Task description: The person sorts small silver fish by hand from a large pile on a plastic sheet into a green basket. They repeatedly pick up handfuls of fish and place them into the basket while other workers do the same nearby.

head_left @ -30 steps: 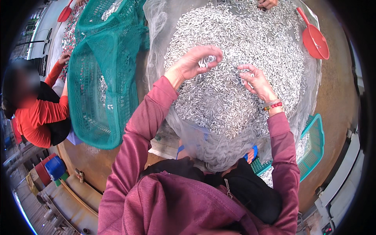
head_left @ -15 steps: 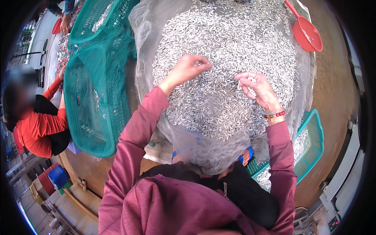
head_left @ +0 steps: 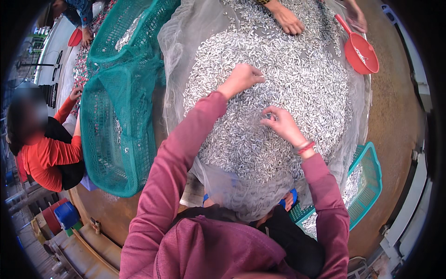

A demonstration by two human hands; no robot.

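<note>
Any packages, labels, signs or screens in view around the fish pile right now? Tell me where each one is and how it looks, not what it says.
None: no package, label, sign or screen shows.
Containers only:
Teal basket: lower right, beside the fish pile, rectangular, mesh-walled.
Red scoop: upper right on the pile, round bowl with a handle.
Green net: left of the pile, draped mesh.
Blue bucket: lower left, on the floor.

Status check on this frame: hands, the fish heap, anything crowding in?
Left hand fisted on small silvery fish. Right hand pinching among them. Co-worker's hand at far edge, apart.
</note>
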